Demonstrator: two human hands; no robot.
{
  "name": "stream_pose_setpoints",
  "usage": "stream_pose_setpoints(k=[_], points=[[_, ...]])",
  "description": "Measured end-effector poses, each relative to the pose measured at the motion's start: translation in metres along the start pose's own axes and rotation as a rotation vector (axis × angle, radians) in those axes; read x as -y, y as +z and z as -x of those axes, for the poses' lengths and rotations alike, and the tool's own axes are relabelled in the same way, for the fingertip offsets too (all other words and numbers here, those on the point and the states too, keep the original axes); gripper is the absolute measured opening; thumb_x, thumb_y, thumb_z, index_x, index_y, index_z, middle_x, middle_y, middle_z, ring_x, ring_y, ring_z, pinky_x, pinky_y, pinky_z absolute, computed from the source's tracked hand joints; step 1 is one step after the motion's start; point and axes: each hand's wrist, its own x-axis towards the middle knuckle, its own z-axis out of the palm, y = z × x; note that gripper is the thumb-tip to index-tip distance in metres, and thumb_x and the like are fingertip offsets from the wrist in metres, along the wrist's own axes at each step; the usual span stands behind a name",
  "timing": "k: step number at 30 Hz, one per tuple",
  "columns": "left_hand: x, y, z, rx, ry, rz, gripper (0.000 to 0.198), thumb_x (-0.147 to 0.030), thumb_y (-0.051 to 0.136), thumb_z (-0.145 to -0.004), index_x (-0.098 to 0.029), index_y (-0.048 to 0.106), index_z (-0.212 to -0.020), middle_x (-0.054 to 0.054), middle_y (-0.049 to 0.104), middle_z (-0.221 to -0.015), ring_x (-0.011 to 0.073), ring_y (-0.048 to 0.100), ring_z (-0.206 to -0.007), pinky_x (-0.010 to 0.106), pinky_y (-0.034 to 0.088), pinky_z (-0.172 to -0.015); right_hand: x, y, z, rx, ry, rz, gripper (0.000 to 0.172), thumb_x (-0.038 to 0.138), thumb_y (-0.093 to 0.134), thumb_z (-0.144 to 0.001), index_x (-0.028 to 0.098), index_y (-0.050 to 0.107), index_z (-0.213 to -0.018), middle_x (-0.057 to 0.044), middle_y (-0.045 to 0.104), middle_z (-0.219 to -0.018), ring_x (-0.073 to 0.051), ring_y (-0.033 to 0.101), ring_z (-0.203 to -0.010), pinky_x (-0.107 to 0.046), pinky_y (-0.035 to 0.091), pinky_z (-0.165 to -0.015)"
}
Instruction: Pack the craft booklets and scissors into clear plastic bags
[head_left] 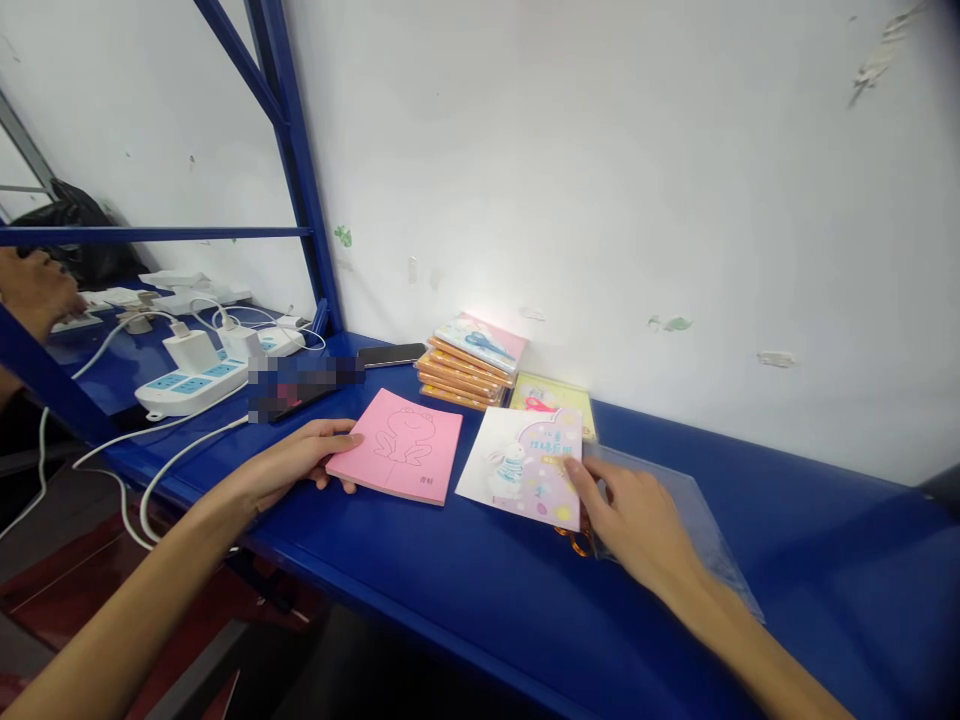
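Note:
A pink pad (401,452) with a line drawing of a frog lies on the blue shelf (465,590). My left hand (304,458) grips its left edge, thumb on top and fingers curled under. To the right lies a white and pink card with a rabbit (521,462). My right hand (637,520) rests at its right edge, fingers touching the card and lying over orange scissor handles (579,543) and a clear plastic sleeve (694,525).
A stack of coloured booklets (471,362) and a yellow-green booklet (555,400) sit against the white wall. A black phone (390,354), power strips with chargers (196,378) and white cables lie at left. Another person's hand (37,292) is at the far left.

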Motion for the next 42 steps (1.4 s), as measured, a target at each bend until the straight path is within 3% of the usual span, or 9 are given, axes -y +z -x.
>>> stream_pose_setpoints(k=[4,13,18,24,32,34,36,39,42], points=[[-0.002,0.001,0.002,0.016,0.02,-0.016,0.035,-0.037,0.063,-0.093,-0.013,0.066,-0.118,0.007,0.074,-0.067,0.013,0.063,-0.055,0.014,0.036,-0.041,0.0,0.0,0.002,0.042,-0.097,-0.032,0.059,0.055,0.019,-0.106,0.024,0.056,-0.072,-0.006,0.072,-0.074,-0.024,0.064,-0.068,-0.033,0.033,-0.059],[0.0,0.0,0.0,0.025,0.022,-0.019,0.04,-0.041,0.064,-0.092,-0.011,0.065,-0.118,0.007,0.074,-0.068,0.0127,0.063,-0.056,0.014,0.035,-0.041,-0.016,-0.009,-0.008,-0.001,0.06,0.253,0.055,0.049,0.023,-0.104,0.024,0.062,-0.074,-0.008,0.073,-0.075,-0.028,0.065,-0.067,-0.034,0.03,-0.057],[0.001,-0.001,-0.001,0.037,0.035,-0.019,0.039,-0.04,0.062,-0.093,-0.011,0.065,-0.119,0.007,0.073,-0.067,0.0124,0.062,-0.055,0.014,0.035,-0.041,-0.022,-0.014,-0.012,-0.04,0.061,0.23,0.049,0.047,0.029,-0.103,0.025,0.063,-0.077,-0.007,0.072,-0.072,-0.027,0.067,-0.065,-0.033,0.03,-0.054],[0.0,-0.001,0.001,0.038,0.036,-0.023,0.039,-0.04,0.062,-0.094,-0.011,0.065,-0.12,0.006,0.073,-0.064,0.011,0.058,-0.051,0.014,0.034,-0.04,-0.031,-0.014,-0.018,-0.083,0.048,0.213,0.033,0.044,0.041,-0.1,0.025,0.067,-0.092,-0.005,0.077,-0.085,-0.027,0.07,-0.071,-0.033,0.037,-0.054],[0.002,-0.002,0.0,0.026,0.042,-0.028,0.042,-0.042,0.064,-0.091,-0.012,0.066,-0.12,0.007,0.074,-0.065,0.0138,0.061,-0.054,0.016,0.035,-0.04,-0.05,-0.02,-0.021,-0.123,0.209,0.484,0.048,0.046,0.035,-0.101,0.023,0.073,-0.082,-0.015,0.075,-0.086,-0.036,0.071,-0.074,-0.04,0.041,-0.055],[0.003,-0.002,-0.001,0.023,0.051,-0.045,0.042,-0.043,0.063,-0.091,-0.012,0.065,-0.119,0.008,0.074,-0.065,0.0141,0.061,-0.054,0.016,0.034,-0.04,-0.053,-0.019,-0.023,-0.175,0.139,0.485,0.047,0.044,0.035,-0.101,0.021,0.075,-0.093,-0.016,0.075,-0.095,-0.037,0.071,-0.085,-0.042,0.048,-0.06],[0.004,-0.001,-0.002,0.015,0.053,-0.064,0.041,-0.043,0.062,-0.092,-0.012,0.065,-0.118,0.007,0.073,-0.064,0.0141,0.061,-0.054,0.016,0.033,-0.04,-0.055,-0.013,-0.026,-0.205,-0.016,0.444,0.046,0.042,0.037,-0.102,0.018,0.073,-0.116,-0.016,0.074,-0.114,-0.037,0.066,-0.108,-0.046,0.054,-0.079],[0.004,0.0,-0.003,-0.006,0.05,-0.078,0.037,-0.045,0.063,-0.09,-0.014,0.064,-0.11,0.006,0.072,-0.063,0.0145,0.061,-0.054,0.016,0.032,-0.039,-0.058,0.001,-0.029,-0.119,-0.213,0.356,0.057,0.046,0.033,-0.105,0.017,0.048,-0.152,-0.014,0.054,-0.152,-0.035,0.045,-0.142,-0.051,0.043,-0.11],[0.005,0.001,-0.003,-0.031,0.047,-0.085,0.035,-0.048,0.064,-0.09,-0.016,0.064,-0.103,0.005,0.072,-0.061,0.0145,0.061,-0.053,0.016,0.032,-0.039,-0.062,0.013,-0.031,0.019,-0.277,0.309,0.061,0.047,0.029,-0.107,0.019,0.032,-0.161,-0.01,0.04,-0.163,-0.031,0.035,-0.15,-0.053,0.035,-0.118]])
